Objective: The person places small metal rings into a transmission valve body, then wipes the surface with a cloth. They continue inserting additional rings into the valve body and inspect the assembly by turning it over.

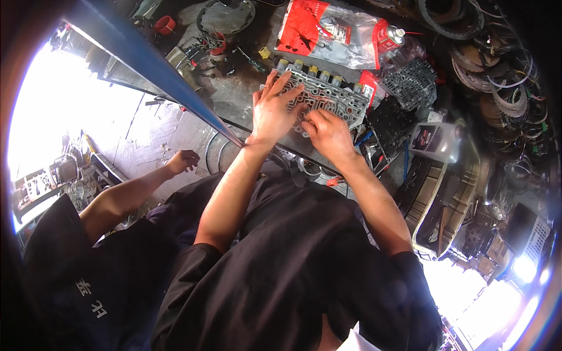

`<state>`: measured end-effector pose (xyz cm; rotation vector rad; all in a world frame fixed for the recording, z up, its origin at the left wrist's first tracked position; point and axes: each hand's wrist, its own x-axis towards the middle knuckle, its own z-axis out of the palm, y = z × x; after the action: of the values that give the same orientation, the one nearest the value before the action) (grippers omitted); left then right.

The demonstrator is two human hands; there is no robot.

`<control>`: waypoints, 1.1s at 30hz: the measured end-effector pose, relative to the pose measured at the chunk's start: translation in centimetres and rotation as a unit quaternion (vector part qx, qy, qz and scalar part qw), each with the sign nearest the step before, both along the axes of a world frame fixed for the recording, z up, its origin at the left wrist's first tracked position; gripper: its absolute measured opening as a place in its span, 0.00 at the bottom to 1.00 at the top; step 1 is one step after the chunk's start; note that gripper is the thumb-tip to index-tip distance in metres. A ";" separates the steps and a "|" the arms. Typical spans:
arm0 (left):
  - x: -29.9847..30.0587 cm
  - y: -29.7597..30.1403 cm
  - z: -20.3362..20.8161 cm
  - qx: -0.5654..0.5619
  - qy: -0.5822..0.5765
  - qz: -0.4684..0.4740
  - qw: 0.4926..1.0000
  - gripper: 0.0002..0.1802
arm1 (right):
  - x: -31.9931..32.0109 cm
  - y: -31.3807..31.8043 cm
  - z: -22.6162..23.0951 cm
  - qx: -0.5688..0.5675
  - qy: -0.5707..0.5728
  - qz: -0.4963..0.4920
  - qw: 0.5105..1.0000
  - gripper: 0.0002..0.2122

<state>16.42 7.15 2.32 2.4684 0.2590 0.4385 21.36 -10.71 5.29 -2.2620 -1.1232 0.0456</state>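
- At the left, the view is crossed by a blue pole [155,76], by which room on that side is narrowed.
- Below it, a co-worker's hand [182,161] is held well apart from the work.
- Between pole and block, a bare strip of worktop [227,105] is left open; small metal parts [213,44] are scattered beyond it.
- The left hand [274,114] is laid with spread fingers over the left end of the block.
- The metal block [333,100] is set aslant near the worktop's front edge; its silvery-grey face is cut with winding channels and round holes, and its far side is lined with yellow-ended cylinders [313,71].
- Beyond the cylinders, room is limited by a red-and-clear bag [328,35].
- The right hand [329,133] is curled at the block's near side; whether anything is pinched cannot be told.
- Near the block's right end, space is taken by a second channelled block [410,85].
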 end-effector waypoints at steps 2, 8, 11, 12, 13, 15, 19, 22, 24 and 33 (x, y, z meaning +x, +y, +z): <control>0.0 0.0 0.1 -0.006 -0.006 -0.001 1.000 0.26 | -0.4 -0.1 0.3 0.048 0.022 -0.024 0.998 0.08; 0.0 0.0 0.1 -0.012 -0.004 0.001 1.000 0.26 | -0.4 -1.0 0.7 0.110 0.135 -0.099 0.980 0.08; 0.0 0.0 0.1 -0.011 -0.004 0.001 1.000 0.26 | -0.4 -1.1 0.4 0.107 0.149 -0.068 0.981 0.07; 0.0 0.0 0.1 -0.010 -0.003 0.001 1.000 0.26 | -0.5 -1.0 0.3 0.108 0.122 -0.052 0.985 0.07; 0.1 -0.1 0.2 -0.010 -0.001 0.001 1.000 0.26 | -0.5 -0.8 0.1 0.108 0.098 -0.036 0.989 0.07; 0.0 -0.1 0.3 -0.008 0.003 0.003 1.000 0.26 | -0.6 -0.5 0.0 0.092 0.053 -0.014 0.994 0.08; 0.0 -0.1 0.4 -0.007 0.005 0.004 1.000 0.27 | -0.5 -0.1 0.1 0.087 0.022 0.008 0.996 0.07; 0.0 -0.1 0.3 -0.014 -0.003 0.001 1.000 0.26 | -0.4 0.0 0.3 0.069 0.019 0.018 0.997 0.06; 0.0 0.0 0.2 -0.016 -0.007 0.000 1.000 0.25 | -0.3 0.2 0.4 0.048 0.051 0.014 0.997 0.05; 0.0 -0.1 0.2 -0.022 -0.006 0.007 1.000 0.25 | 0.5 0.4 1.1 -0.036 0.050 0.039 0.997 0.07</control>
<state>16.38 7.04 2.50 2.4210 0.2777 0.4489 21.85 -10.33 6.36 -2.2509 -1.1735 0.2311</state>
